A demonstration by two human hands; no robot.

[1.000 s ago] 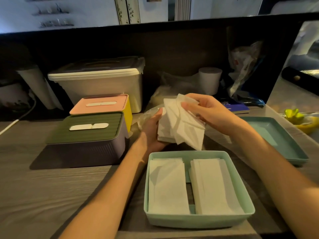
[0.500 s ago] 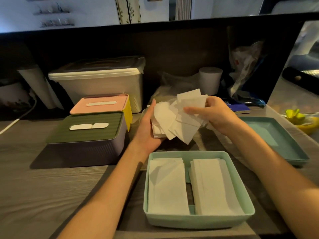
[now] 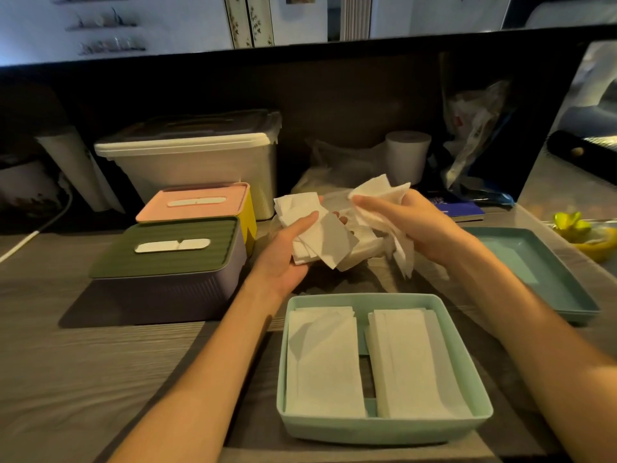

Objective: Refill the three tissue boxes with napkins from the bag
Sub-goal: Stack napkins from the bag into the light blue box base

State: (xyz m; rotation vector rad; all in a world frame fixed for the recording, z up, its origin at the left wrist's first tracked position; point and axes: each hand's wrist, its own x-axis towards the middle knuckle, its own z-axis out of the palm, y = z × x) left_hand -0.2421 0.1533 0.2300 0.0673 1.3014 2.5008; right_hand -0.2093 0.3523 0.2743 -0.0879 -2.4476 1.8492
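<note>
Item: napkins [image 3: 317, 235], loose white sheaf, held at twelve o'clock above the open mint box [image 3: 384, 426].

My left hand [image 3: 287, 259] cups one sheaf from below, thumb pressed on top. My right hand [image 3: 420, 225] curls round a crumpled bunch [image 3: 377, 192].

Handling, as I judge it: featherweight, limp, quick to fan apart and crease. I take them flat by the long edges, thumb over, fingers under.

Appearance: thin, folded, corners splayed. Two neat stacks [image 3: 414, 362] already lie in the mint box. Pink-lidded box [image 3: 197, 202] and green-lidded box [image 3: 167, 247] sit closed at ten o'clock.
</note>
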